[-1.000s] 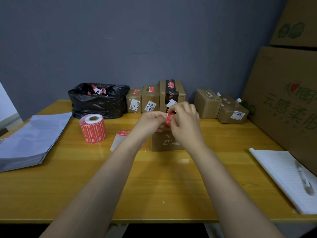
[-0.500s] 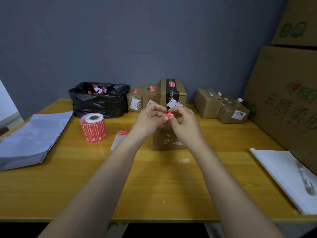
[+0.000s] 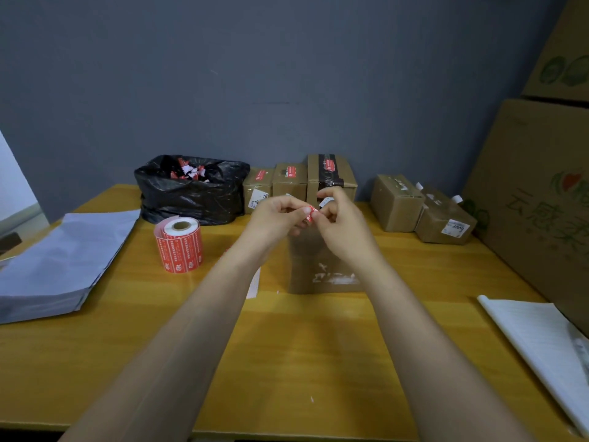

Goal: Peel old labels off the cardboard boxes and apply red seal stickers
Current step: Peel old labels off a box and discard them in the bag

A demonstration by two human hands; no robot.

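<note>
Hands up over the bench [image 3: 287, 362]: our left hand [image 3: 274, 218] & right hand [image 3: 342, 229] each have a pinch grip on one small red sticker [image 3: 310, 214], held btwn them above a box [image 3: 322, 266]. Sticker roll [image 3: 179, 245] stands left, near the black bag [image 3: 191, 189].

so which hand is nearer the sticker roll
Left. The left hand is raised just right of the sticker roll; the right hand is further right, beyond the left.
</note>
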